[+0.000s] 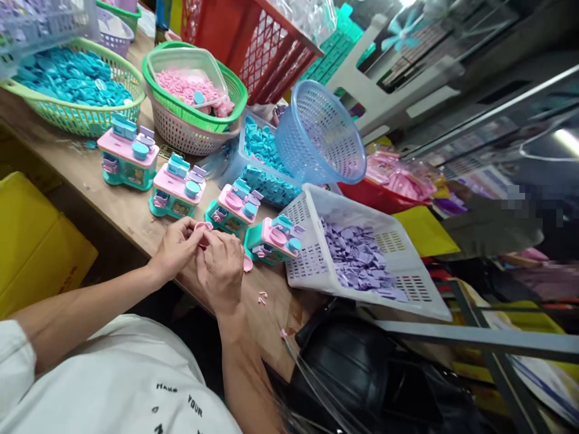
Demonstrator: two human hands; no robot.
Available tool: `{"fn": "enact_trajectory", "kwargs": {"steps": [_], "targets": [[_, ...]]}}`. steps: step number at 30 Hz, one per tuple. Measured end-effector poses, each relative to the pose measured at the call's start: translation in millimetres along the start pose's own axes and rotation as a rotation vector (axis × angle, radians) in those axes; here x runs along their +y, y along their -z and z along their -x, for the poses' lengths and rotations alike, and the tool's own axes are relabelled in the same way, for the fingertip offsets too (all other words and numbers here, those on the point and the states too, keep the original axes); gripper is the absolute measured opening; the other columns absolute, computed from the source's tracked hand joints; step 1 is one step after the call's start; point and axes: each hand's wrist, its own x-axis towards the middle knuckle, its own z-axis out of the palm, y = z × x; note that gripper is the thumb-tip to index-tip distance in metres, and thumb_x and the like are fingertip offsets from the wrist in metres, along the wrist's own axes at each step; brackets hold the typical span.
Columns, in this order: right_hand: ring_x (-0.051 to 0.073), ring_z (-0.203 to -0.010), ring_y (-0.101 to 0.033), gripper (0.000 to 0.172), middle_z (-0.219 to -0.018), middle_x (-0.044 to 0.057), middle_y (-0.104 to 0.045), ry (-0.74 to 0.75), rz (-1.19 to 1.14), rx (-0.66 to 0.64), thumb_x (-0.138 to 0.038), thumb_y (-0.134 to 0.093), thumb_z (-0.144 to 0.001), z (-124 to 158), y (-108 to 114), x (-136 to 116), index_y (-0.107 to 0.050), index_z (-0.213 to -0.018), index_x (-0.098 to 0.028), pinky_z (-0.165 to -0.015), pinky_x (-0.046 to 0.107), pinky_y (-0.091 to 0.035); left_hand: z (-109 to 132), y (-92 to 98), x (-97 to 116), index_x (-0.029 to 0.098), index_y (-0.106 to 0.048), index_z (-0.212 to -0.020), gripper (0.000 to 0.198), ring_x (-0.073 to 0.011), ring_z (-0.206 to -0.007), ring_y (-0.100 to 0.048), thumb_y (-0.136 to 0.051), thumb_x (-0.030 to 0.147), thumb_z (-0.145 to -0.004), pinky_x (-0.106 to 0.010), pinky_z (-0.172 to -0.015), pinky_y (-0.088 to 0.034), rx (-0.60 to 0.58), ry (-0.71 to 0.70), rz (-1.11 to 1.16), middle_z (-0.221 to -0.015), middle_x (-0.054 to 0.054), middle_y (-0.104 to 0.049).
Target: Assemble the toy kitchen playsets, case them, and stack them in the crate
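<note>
My left hand [177, 246] and my right hand [221, 269] meet over the wooden table [113, 205], both pinching a small pink plastic part [203, 227]. Another pink part [248, 263] lies just right of my right hand. Several pink-and-teal toy kitchen sets stand in a row beyond my hands: one [128, 154] at the left, then another [178, 187], a third [234, 208], and the nearest [274, 239] beside my right hand.
A white tray [316, 205] of purple pieces sits at the right. Behind are a green basket [76, 117] of teal parts, a green-rimmed basket [194, 114] with pink parts, a blue colander [319, 132], a red crate [253, 42]. Tiny pink bits [262, 296] lie near the table edge.
</note>
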Motion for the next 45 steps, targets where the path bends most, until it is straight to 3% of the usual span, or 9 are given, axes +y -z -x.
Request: {"fn": "enact_trajectory", "kwargs": {"steps": [3, 6, 9, 12, 18, 29, 35, 40, 45], "targets": [[0.019, -0.104, -0.067, 0.022, -0.105, 0.009, -0.077, 0.101, 0.045, -0.024, -0.02, -0.053, -0.103, -33.8, -18.7, 0.7, -0.067, -0.121, -0.018, -0.107, 0.038, -0.043, -2.5, 30.3, 19.5, 0.015, -0.066, -0.089, 0.051, -0.0158, -0.077, -0.066, -0.068, 0.066, -0.085, -0.026, -0.07, -0.055, 0.021, -0.083, -0.009, -0.084, -0.005, -0.069], [0.019, -0.105, -0.066, 0.022, -0.102, 0.006, -0.079, 0.141, 0.082, -0.058, -0.024, -0.051, -0.106, -67.9, -44.2, 6.4, -0.071, -0.113, -0.022, -0.107, 0.038, -0.039, -16.7, 59.8, 28.4, 0.015, -0.068, -0.098, 0.047, -0.0197, -0.092, -0.068, -0.055, 0.06, -0.096, -0.031, -0.085, -0.056, 0.1, -0.325, -0.195, -0.096, -0.008, -0.072], [0.02, -0.11, -0.064, 0.021, -0.097, 0.003, -0.08, 0.152, 0.111, -0.13, -0.027, -0.053, -0.106, -90.4, -72.9, 14.2, -0.074, -0.104, -0.025, -0.109, 0.041, -0.033, -43.0, 82.4, 25.0, 0.015, -0.067, -0.112, 0.039, -0.0228, -0.107, -0.066, -0.049, 0.048, -0.1, -0.036, -0.097, -0.054, 0.281, -0.553, -0.442, -0.113, -0.011, -0.071], [0.02, -0.112, -0.063, 0.019, -0.09, 0.001, -0.08, 0.138, 0.148, -0.173, -0.027, -0.056, -0.104, -96.2, -93.4, 20.6, -0.074, -0.1, -0.026, -0.108, 0.041, -0.029, -67.6, 94.2, 13.7, 0.014, -0.065, -0.12, 0.036, -0.0242, -0.116, -0.063, -0.044, 0.036, -0.101, -0.04, -0.106, -0.05, 0.292, -0.629, -0.599, -0.121, -0.013, -0.069], [0.022, -0.114, -0.062, 0.017, -0.088, 0.0, -0.079, 0.175, 0.168, -0.187, -0.023, -0.055, -0.104, -93.6, -92.0, 19.7, -0.071, -0.1, -0.026, -0.106, 0.044, -0.025, -75.6, 94.2, 0.0, 0.013, -0.064, -0.127, 0.037, -0.0222, -0.115, -0.065, -0.04, 0.029, -0.104, -0.036, -0.104, -0.051, 0.227, -0.592, -0.564, -0.123, -0.013, -0.071], [0.024, -0.121, -0.057, 0.022, -0.094, 0.005, -0.077, 0.405, 0.168, -0.592, -0.02, -0.048, -0.106, -136.3, -66.8, 17.1, -0.067, -0.096, -0.023, -0.109, 0.045, -0.027, -68.5, 88.7, -4.4, 0.013, -0.059, -0.137, 0.039, -0.0245, -0.119, -0.062, -0.039, 0.025, -0.105, -0.042, -0.106, -0.05, 0.24, -0.642, -0.649, -0.129, -0.015, -0.068], [0.024, -0.12, -0.058, 0.022, -0.098, 0.004, -0.077, 0.351, 0.192, -0.542, -0.02, -0.048, -0.106, -131.1, -65.1, 26.9, -0.067, -0.117, -0.025, -0.111, 0.048, -0.024, -67.7, 92.7, -12.3, 0.017, -0.06, -0.136, 0.044, -0.0218, -0.123, -0.062, -0.036, 0.01, -0.1, -0.042, -0.109, -0.049, 0.175, -0.745, -0.677, -0.133, -0.011, -0.067], [0.023, -0.121, -0.057, 0.024, -0.093, 0.002, -0.077, 0.364, 0.164, -0.566, -0.018, -0.048, -0.106, -129.4, -59.3, 34.2, -0.07, -0.105, -0.028, -0.112, 0.048, -0.024, -70.2, 98.4, -17.4, 0.016, -0.06, -0.137, 0.049, -0.0232, -0.121, -0.06, -0.04, 0.004, -0.094, -0.043, -0.106, -0.05, 0.109, -0.794, -0.739, -0.133, -0.011, -0.066], [0.024, -0.122, -0.057, 0.019, -0.103, 0.002, -0.077, 0.328, 0.15, -0.53, -0.026, -0.052, -0.106, -126.3, -61.9, 36.3, -0.07, -0.104, -0.028, -0.112, 0.049, -0.023, -73.1, 96.8, -13.0, 0.016, -0.062, -0.132, 0.047, -0.0244, -0.116, -0.06, -0.042, 0.004, -0.091, -0.041, -0.104, -0.051, 0.119, -0.764, -0.831, -0.128, -0.01, -0.067]]}}
